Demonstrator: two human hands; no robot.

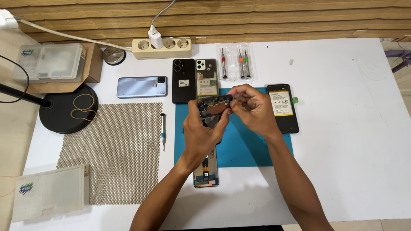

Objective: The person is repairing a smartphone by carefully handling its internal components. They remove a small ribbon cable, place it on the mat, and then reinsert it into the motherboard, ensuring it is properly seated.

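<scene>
Both hands work over the blue mat (248, 149), used here as landmark. Left hand (201, 134) is clamped on an opened phone (206, 171), gripping its upper part; the phone's lower end sticks out past the mat's near edge, resting on the white counter (342, 162). Right hand (252, 107) has fingers pinched together on a dark circuit-board piece (214, 105) at the top of that phone, above the mat's far-left part.

Around the mat: another opened phone with yellow-labelled battery (282, 107) at its right far corner; two more phone bodies (196, 81) just beyond its far edge; a light blue phone (142, 87) further left; a screwdriver (163, 130) just left of it, beside a mesh pad (115, 149); bagged screwdrivers (233, 62) beyond the far edge.

Risks, as judgement: the board piece looks held only by fingertips, so a slip could drop it onto the mat or bend it. If a flex cable is attached underneath (hidden by fingers), pulling could tear it. The phone overhangs the mat, so a sideways push could let it slide on the counter. Loose screws, if any, are too small to see.
</scene>
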